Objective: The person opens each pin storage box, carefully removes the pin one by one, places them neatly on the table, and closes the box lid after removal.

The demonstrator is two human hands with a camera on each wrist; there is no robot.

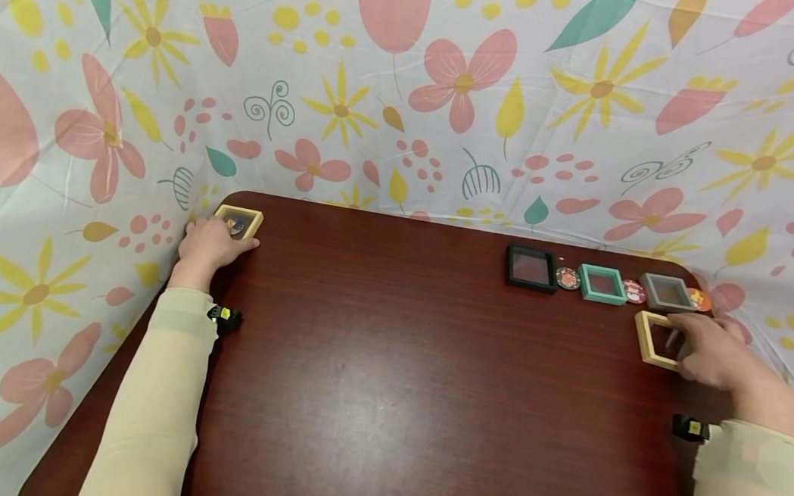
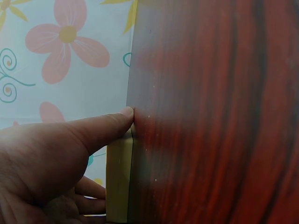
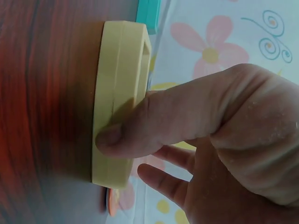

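Observation:
At the table's back left corner my left hand (image 1: 207,245) holds a square, pale yellow display frame (image 1: 257,223), thumb along the near side and fingers at the left. A dark round disc (image 1: 236,225) shows inside the frame, partly covered by the hand. In the left wrist view the thumb tip sits by the frame's edge (image 2: 118,179). On the right, my right hand (image 1: 714,352) grips another pale yellow display frame (image 1: 645,339) by its right part. The right wrist view shows the thumb pressed on this frame's side wall (image 3: 110,84); fingers behind are partly hidden.
Along the back right edge stand a black frame (image 1: 531,285), a teal frame (image 1: 603,297) and a grey frame (image 1: 666,304). Round chip-like discs lie beside them: a dark one (image 1: 568,278), a red one (image 1: 634,291), an orange one (image 1: 699,300). Flowered cloth (image 1: 390,141) borders the brown table (image 1: 391,339).

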